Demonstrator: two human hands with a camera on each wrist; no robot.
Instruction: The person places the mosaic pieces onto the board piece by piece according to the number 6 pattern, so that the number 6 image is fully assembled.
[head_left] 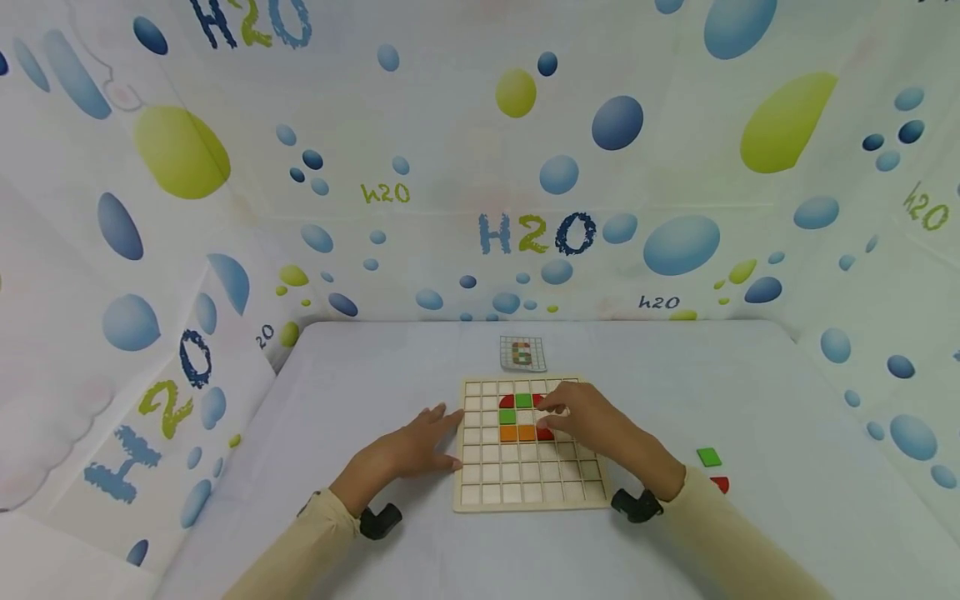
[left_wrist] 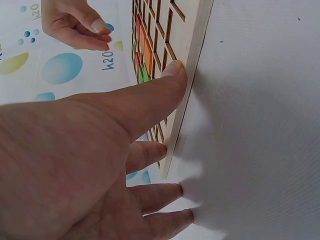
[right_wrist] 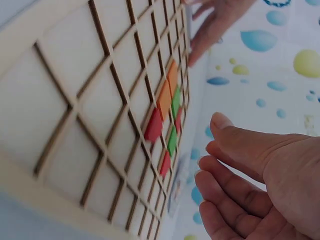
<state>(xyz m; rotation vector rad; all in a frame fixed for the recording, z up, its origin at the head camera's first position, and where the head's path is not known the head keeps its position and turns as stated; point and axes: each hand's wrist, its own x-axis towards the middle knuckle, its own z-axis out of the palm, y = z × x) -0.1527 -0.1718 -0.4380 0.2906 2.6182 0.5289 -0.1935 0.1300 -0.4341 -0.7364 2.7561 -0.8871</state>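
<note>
A wooden grid board [head_left: 500, 497] lies on the table with red, green and orange tiles in several of its cells. In its upper part are a green tile [head_left: 523, 401], a red tile [head_left: 507, 402] with a rounded corner, an orange tile [head_left: 508, 433] and another red tile [right_wrist: 154, 125]. My left hand [head_left: 415, 444] rests at the board's left edge, its thumb [left_wrist: 172, 70] touching the rim and its fingers spread. Above the tiles hovers my right hand [head_left: 583, 417], fingers loosely bent; the right wrist view shows nothing between thumb and fingers.
Behind the board lies a small card [head_left: 523, 353] printed with a gridded tile pattern. To the right, by the right forearm, a loose green tile [head_left: 708, 457] and a red piece [head_left: 721, 484] lie on the white tabletop. A patterned cloth [head_left: 450, 167] hangs behind.
</note>
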